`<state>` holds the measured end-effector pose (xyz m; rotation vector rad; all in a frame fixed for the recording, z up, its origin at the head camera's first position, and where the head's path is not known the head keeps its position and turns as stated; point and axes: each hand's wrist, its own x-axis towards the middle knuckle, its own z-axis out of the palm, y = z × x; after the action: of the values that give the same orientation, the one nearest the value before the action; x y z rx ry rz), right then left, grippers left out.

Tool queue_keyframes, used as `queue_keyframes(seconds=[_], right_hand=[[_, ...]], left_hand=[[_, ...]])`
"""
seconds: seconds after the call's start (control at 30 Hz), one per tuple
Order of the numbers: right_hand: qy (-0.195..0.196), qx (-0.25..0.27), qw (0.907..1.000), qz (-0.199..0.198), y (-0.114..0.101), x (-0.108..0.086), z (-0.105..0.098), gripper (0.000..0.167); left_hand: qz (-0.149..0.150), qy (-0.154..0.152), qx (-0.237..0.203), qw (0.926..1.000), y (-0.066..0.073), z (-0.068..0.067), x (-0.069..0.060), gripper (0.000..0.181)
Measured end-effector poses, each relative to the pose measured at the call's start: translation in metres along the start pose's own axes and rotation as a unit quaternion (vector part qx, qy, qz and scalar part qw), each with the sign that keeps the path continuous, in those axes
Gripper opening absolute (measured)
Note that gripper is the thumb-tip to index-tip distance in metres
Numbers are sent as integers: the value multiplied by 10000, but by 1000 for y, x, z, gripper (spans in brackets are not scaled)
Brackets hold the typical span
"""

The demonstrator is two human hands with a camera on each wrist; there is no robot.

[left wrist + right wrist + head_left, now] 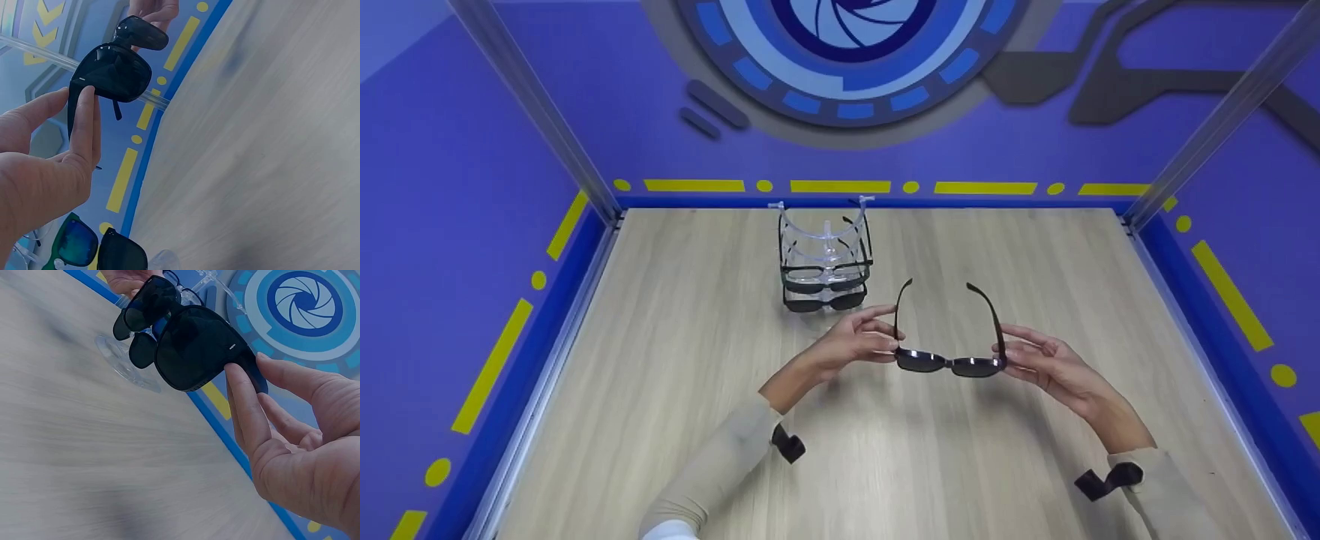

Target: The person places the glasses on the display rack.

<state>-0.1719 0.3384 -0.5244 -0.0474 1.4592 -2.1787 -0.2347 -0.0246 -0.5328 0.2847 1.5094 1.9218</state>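
A pair of black sunglasses (975, 367) is held up above the table with both temples unfolded and pointing away from me. My left hand (857, 345) pinches its left hinge end between thumb and fingers. At the other end, my right hand (1054, 369) pinches the right hinge corner. The right wrist view shows the dark lens (194, 349) close up, with the thumb and fingers about the temple. Behind and to the left stands a clear plastic eyewear rack (826, 234). It carries glasses with clear-looking lenses (806, 273) above two dark pairs, the lowest being sunglasses (847, 301).
The wooden tabletop (675, 337) is bounded by a blue-purple back wall (607, 97) with yellow dashes and by side walls. Metal posts (540, 112) rise at the back corners. Black straps (789, 444) hang at both wrists.
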Motion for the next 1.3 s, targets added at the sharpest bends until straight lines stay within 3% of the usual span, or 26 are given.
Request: queue_keyframes(seconds=[0.27, 0.53, 0.87, 1.3], right_hand=[[-15, -64, 9998, -187, -8, 0, 8, 47], [-54, -623, 9974, -355, -20, 0, 20, 52], [239, -1067, 9935, -314, -42, 9, 35, 53], [120, -784, 9961, -385, -55, 21, 50, 52]], left_hand=[[131, 44, 139, 9998, 14, 0, -6, 75], [209, 107, 195, 9995, 29, -2, -16, 76], [513, 165, 136, 9985, 50, -6, -24, 76], [787, 337, 103, 9963, 70, -10, -36, 72]])
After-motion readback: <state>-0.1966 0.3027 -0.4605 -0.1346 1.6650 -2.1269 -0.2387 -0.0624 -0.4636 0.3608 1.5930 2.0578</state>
